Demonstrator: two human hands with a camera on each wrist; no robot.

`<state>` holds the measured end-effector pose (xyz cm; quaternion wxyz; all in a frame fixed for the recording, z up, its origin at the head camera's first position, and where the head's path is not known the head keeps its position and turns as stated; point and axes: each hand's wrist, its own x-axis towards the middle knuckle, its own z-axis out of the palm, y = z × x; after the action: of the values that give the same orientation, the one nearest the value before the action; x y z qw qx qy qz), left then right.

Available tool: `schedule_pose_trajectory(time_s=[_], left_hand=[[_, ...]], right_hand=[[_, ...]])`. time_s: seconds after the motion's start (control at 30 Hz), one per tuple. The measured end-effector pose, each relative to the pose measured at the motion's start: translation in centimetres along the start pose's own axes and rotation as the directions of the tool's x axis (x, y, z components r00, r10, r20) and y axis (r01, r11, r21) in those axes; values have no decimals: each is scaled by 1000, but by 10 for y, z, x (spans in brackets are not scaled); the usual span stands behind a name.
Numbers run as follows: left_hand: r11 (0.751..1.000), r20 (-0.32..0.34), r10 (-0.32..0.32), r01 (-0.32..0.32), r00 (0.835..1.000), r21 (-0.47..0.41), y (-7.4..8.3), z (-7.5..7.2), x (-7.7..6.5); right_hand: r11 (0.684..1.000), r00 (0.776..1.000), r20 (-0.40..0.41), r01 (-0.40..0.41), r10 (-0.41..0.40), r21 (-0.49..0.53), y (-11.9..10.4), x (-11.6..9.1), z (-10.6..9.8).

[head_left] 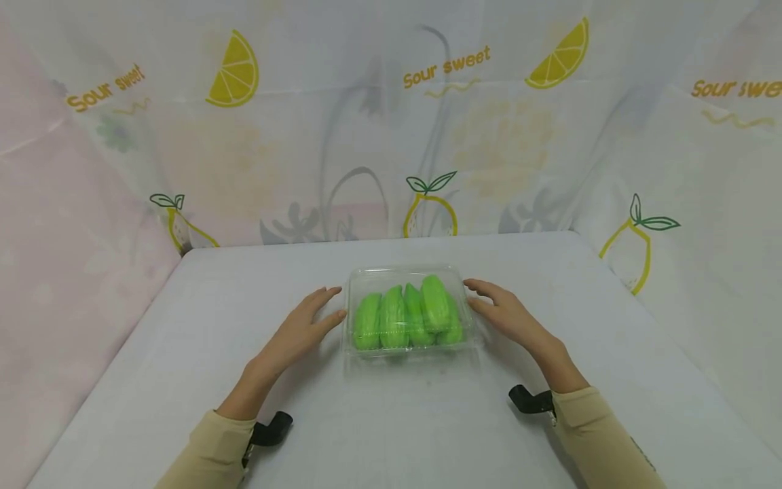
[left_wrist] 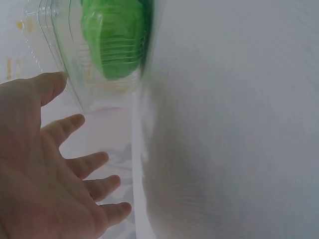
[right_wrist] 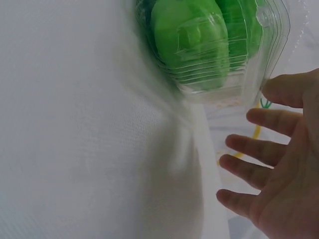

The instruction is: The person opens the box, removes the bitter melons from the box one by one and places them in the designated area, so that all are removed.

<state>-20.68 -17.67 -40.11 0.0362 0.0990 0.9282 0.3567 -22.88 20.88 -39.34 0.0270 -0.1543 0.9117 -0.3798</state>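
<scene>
A clear plastic clamshell box (head_left: pixel 409 273) stands closed on the white table, with several bright green, ridged, elongated fruits or vegetables (head_left: pixel 394 318) inside. On its left side is my left hand (head_left: pixel 308 319), fingers spread and thumb tip right at the box's edge. My right hand (head_left: pixel 504 309) mirrors it on the other side, its fingertips close by the right wall. Both wrist views show the fingers extended and apart, the left thumb (left_wrist: pixel 52 87) and right thumb (right_wrist: pixel 286 89) overlapping the lid's rim. Neither hand curls around the box.
The white table (head_left: pixel 391 428) reaches back to a hanging cloth (head_left: pixel 379 122) printed with lemons and words, which also covers the sides. Black wrist mounts (head_left: pixel 273 429) stick out from both beige sleeves (head_left: pixel 601 435).
</scene>
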Motion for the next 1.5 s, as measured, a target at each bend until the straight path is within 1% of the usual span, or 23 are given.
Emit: schedule_pose_trajectory(time_s=[0.23,0.33,0.43,0.57,0.63,0.77,0.93,1.03,1.17,1.23,1.4,1.5], left_hand=[[1000,-2,-9,9,1000,-22,1,0,-1],[999,2,-11,12,1000,-51,2,0,-1],[995,16,-27,28,1000,-97,2,0,-1],[983,45,-49,56,998,-176,1,2,0],[975,55,-50,60,997,-214,1,3,0],[958,66,-44,61,997,-281,1,4,1],[941,64,-35,55,997,-335,0,4,2],[933,54,-23,41,998,-358,1,3,2],[919,45,-16,32,999,-393,1,3,2],[913,46,-23,40,999,-405,0,3,2],[900,68,-31,58,997,-431,-4,6,4],[887,86,-30,66,996,-456,-5,8,5]], right_hand=[[1000,1000,-14,4,-4,25,0,0,2],[999,1000,-17,12,-12,49,1,1,3],[997,1000,-18,17,-15,76,2,2,3],[989,1000,-10,7,-5,145,3,2,3],[984,1000,-7,-1,3,179,3,2,3],[974,1000,-17,1,3,225,4,2,3],[962,999,-30,-2,10,275,7,3,5],[947,1000,-19,-14,21,322,8,4,5],[903,999,12,-40,38,428,8,5,6],[884,998,27,-56,48,465,9,6,7],[851,994,78,-107,78,513,13,7,6],[820,988,121,-148,97,552,16,6,5]])
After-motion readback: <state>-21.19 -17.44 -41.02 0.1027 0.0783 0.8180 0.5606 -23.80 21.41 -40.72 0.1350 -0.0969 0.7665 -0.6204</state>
